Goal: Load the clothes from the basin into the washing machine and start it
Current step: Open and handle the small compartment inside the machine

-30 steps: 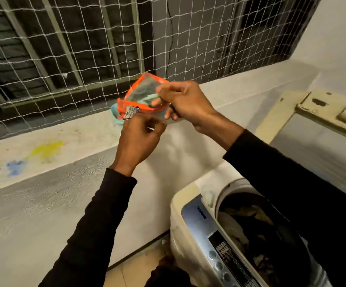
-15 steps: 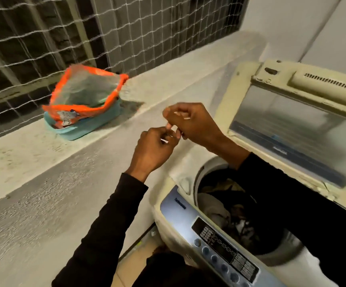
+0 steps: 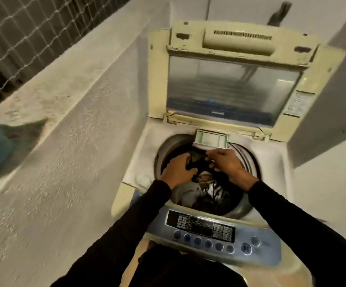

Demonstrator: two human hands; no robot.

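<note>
Clothes (image 3: 204, 183) lie heaped in the drum (image 3: 244, 206) of the washer (image 3: 275, 170), a dark tangle with a pale grey piece and a patterned one showing, directly under and between the two hands. They look soft and limp, light piece by piece, likely to drape, snag and drag their neighbours, so a bunched handful from the top of the heap should hold better than a pinch at an edge. The left hand (image 3: 178, 169) curls over a dark fold, fingers bent around it. The right hand (image 3: 225, 162) hangs just beside it with fingers drawn together; whether they pinch cloth or something small I cannot tell through the blur. Just beyond the knuckles sits a pale, boxy plastic tray (image 3: 210, 139) at the drum's rim, and behind that the yellowed lid (image 3: 230, 88) stands open, its clear window hard and smooth. Nearer than the wrists runs the glossy blue-grey panel (image 3: 211, 235) with round buttons. Left of the grip, the wall (image 3: 64, 172) is rough plaster.
</note>
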